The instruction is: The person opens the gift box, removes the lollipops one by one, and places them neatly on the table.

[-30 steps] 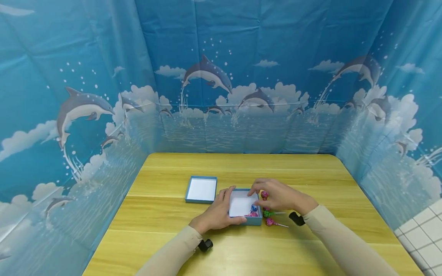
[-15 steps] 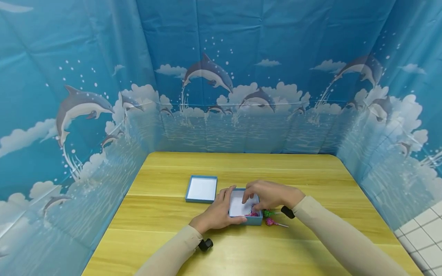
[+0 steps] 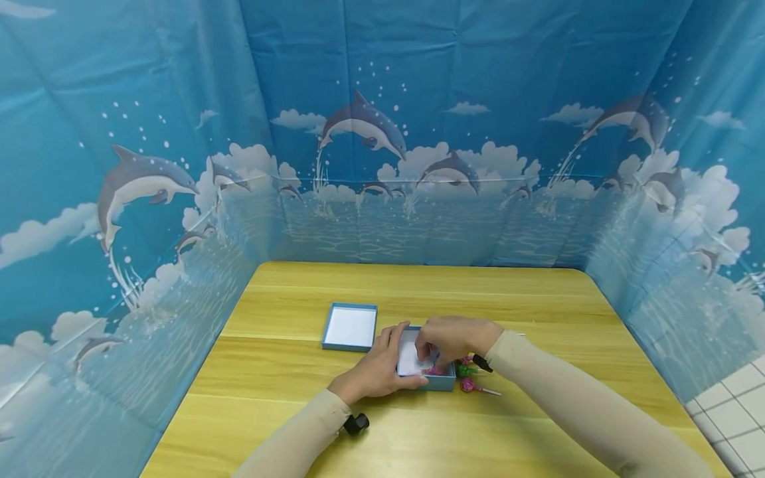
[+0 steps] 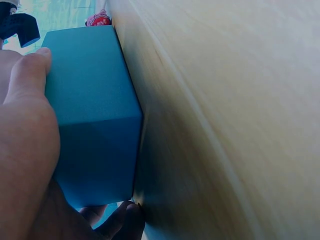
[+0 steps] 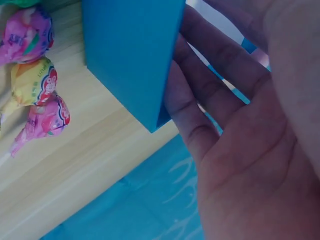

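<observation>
A small blue box (image 3: 441, 383) with a white inside stands uncovered on the table. My left hand (image 3: 376, 368) grips it from the left, thumb along the front wall and fingers reaching round the far side; the left wrist view shows the thumb pressed to the blue wall (image 4: 92, 80). Into the box's right half reaches my right hand (image 3: 457, 335), fingers bent downward. Under them shows a pink lollipop (image 3: 431, 371). In the right wrist view the fingers of the right hand (image 5: 245, 145) go over the rim, their tips hidden, so a hold cannot be made out.
Several wrapped lollipops lie right of the box, among them a green one (image 3: 465, 370) and a pink one (image 3: 469, 385); a yellow one (image 5: 34, 81) shows in the right wrist view. The box's lid (image 3: 350, 326) lies inside up at the back left. A dolphin-print curtain (image 3: 382, 219) surrounds the wooden table.
My right hand has moved left and down into the box, and its fingers have bent further. The blue lollipop seen in the box earlier is now hidden by it. The left hand stays put.
</observation>
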The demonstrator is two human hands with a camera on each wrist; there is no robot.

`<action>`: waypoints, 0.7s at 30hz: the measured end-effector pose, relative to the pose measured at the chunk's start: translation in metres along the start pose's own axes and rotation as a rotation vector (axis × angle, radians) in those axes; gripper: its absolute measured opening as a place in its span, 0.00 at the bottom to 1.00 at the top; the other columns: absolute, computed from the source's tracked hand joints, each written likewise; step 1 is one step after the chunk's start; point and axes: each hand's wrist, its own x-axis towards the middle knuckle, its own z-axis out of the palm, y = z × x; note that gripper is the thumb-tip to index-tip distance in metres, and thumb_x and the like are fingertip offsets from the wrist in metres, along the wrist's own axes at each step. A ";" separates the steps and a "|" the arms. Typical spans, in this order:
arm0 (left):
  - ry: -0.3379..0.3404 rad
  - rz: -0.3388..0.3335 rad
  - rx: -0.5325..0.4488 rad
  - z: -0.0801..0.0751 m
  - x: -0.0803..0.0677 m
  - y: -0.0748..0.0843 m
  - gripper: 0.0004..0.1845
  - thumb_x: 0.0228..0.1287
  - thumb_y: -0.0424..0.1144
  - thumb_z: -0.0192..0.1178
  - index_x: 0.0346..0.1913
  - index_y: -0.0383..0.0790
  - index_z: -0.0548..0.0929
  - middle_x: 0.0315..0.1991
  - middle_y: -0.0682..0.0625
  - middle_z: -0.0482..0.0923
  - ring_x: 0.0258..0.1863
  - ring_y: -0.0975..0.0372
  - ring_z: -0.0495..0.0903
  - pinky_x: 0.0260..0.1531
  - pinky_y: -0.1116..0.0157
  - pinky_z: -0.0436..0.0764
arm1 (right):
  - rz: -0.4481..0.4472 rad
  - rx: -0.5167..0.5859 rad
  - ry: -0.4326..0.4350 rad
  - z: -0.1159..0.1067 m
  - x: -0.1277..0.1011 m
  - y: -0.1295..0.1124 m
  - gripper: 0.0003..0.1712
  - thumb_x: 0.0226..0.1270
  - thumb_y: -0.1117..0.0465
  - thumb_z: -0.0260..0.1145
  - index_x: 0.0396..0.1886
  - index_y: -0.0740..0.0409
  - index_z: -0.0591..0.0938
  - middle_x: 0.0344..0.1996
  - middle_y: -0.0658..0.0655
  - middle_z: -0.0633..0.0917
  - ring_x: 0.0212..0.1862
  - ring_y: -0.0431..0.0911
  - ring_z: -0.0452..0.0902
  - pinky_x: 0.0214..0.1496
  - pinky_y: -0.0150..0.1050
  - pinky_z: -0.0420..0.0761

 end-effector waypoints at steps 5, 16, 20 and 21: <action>-0.004 0.001 0.009 -0.001 0.000 0.001 0.67 0.76 0.72 0.74 0.98 0.46 0.44 0.92 0.36 0.55 0.85 0.44 0.69 0.79 0.44 0.83 | 0.015 0.004 0.033 0.000 0.004 0.001 0.08 0.73 0.62 0.87 0.47 0.50 0.96 0.42 0.45 0.95 0.43 0.36 0.88 0.51 0.32 0.89; -0.011 0.002 -0.004 -0.002 -0.001 0.002 0.66 0.77 0.70 0.73 0.98 0.46 0.44 0.93 0.35 0.54 0.87 0.43 0.67 0.81 0.41 0.81 | -0.012 -0.004 0.087 0.004 0.005 0.001 0.05 0.77 0.61 0.84 0.47 0.50 0.95 0.42 0.46 0.95 0.42 0.33 0.87 0.50 0.32 0.90; -0.009 0.004 0.001 -0.002 -0.001 0.002 0.66 0.77 0.70 0.74 0.98 0.45 0.44 0.93 0.35 0.54 0.87 0.43 0.67 0.80 0.42 0.81 | -0.022 0.001 0.081 0.006 0.005 0.002 0.06 0.76 0.62 0.85 0.46 0.50 0.94 0.39 0.45 0.94 0.39 0.31 0.84 0.47 0.30 0.88; -0.009 0.005 0.002 -0.002 -0.001 0.002 0.66 0.77 0.70 0.74 0.98 0.44 0.44 0.93 0.35 0.54 0.87 0.43 0.67 0.80 0.42 0.81 | -0.023 -0.003 0.080 0.006 0.005 0.002 0.06 0.75 0.62 0.85 0.45 0.50 0.94 0.39 0.45 0.94 0.38 0.30 0.83 0.46 0.30 0.87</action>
